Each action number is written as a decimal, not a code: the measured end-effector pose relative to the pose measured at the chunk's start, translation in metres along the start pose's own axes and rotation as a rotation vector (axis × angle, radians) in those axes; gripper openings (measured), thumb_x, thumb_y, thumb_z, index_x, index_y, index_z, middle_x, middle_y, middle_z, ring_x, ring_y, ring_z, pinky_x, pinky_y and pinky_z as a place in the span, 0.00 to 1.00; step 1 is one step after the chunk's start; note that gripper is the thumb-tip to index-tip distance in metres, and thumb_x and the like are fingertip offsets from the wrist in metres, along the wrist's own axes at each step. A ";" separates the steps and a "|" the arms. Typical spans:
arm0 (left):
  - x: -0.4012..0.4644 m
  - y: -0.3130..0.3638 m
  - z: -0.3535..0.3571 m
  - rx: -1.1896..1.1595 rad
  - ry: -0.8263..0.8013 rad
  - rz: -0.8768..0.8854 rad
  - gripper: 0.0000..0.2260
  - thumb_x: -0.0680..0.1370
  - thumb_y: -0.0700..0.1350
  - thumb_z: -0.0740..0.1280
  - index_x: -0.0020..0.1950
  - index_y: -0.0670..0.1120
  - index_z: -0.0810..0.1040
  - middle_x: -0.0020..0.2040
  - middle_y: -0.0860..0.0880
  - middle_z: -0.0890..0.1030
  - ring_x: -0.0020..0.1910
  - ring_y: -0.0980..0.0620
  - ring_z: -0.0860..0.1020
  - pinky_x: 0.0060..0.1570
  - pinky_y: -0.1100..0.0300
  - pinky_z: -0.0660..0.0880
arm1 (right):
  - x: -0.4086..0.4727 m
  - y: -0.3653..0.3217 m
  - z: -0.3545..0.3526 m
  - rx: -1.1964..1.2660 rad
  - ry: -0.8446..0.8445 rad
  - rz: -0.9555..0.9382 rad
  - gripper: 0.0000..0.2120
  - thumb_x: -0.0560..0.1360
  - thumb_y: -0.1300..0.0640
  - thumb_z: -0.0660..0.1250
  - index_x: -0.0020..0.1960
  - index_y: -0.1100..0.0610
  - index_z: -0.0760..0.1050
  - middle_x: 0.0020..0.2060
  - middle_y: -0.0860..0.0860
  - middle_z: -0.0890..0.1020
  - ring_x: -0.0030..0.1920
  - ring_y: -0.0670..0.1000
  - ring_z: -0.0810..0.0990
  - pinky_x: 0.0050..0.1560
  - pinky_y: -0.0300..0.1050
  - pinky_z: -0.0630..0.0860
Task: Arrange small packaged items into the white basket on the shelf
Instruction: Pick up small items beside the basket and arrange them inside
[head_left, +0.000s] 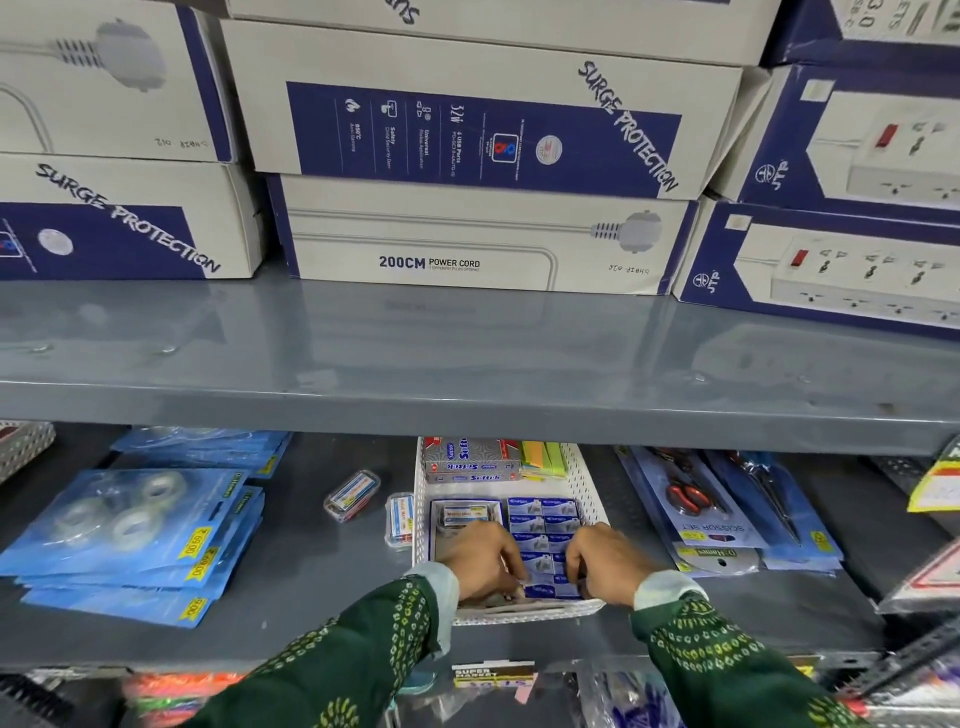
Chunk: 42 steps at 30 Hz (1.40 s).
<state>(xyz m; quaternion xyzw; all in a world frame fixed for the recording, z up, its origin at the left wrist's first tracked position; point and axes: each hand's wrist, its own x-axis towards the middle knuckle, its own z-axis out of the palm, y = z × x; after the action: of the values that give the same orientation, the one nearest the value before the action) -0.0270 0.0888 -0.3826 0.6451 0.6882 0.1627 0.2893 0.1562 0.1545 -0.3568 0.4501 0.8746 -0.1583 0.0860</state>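
A white perforated basket (587, 483) stands on the lower grey shelf. Inside it lie several small blue boxes (543, 519) in rows, a clear-cased packet (464, 514), silver Softek boxes (470, 460) and green-yellow pads (543, 460) at the back. My left hand (480, 561) and my right hand (605, 564) rest inside the basket's near end, fingers curled on the small blue boxes. Whether either hand grips a box is hidden. Two clear-cased packets (352, 493) (400, 519) lie on the shelf left of the basket.
Blue tape packs (130, 525) are stacked at the left. Scissor set packs (711, 509) lie at the right. The upper grey shelf (467, 364) overhangs the basket and carries large power strip boxes (467, 234). A grey mesh basket (26, 444) sits far left.
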 end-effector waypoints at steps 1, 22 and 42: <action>0.000 0.002 0.001 0.036 0.007 -0.002 0.06 0.69 0.46 0.76 0.45 0.49 0.86 0.47 0.53 0.85 0.40 0.57 0.78 0.45 0.62 0.74 | 0.001 -0.001 -0.001 -0.020 0.001 -0.004 0.10 0.69 0.67 0.71 0.43 0.54 0.85 0.48 0.51 0.84 0.49 0.53 0.82 0.52 0.43 0.78; -0.034 -0.128 -0.089 0.136 0.721 -0.040 0.08 0.76 0.51 0.67 0.41 0.48 0.81 0.43 0.50 0.80 0.39 0.48 0.79 0.36 0.57 0.75 | 0.069 -0.140 -0.008 0.057 0.334 -0.374 0.15 0.76 0.56 0.63 0.63 0.54 0.77 0.61 0.52 0.79 0.61 0.55 0.77 0.65 0.51 0.71; -0.054 -0.183 -0.077 0.316 0.348 -0.374 0.21 0.74 0.58 0.65 0.62 0.51 0.69 0.60 0.46 0.74 0.57 0.41 0.76 0.56 0.48 0.73 | 0.069 -0.226 0.046 -0.173 0.209 -0.176 0.09 0.71 0.53 0.70 0.50 0.54 0.80 0.50 0.55 0.84 0.61 0.58 0.77 0.73 0.67 0.42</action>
<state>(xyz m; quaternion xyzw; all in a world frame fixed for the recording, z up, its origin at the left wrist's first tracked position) -0.2195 0.0260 -0.4214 0.5066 0.8512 0.1056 0.0877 -0.0673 0.0680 -0.3748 0.3769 0.9251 -0.0417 0.0185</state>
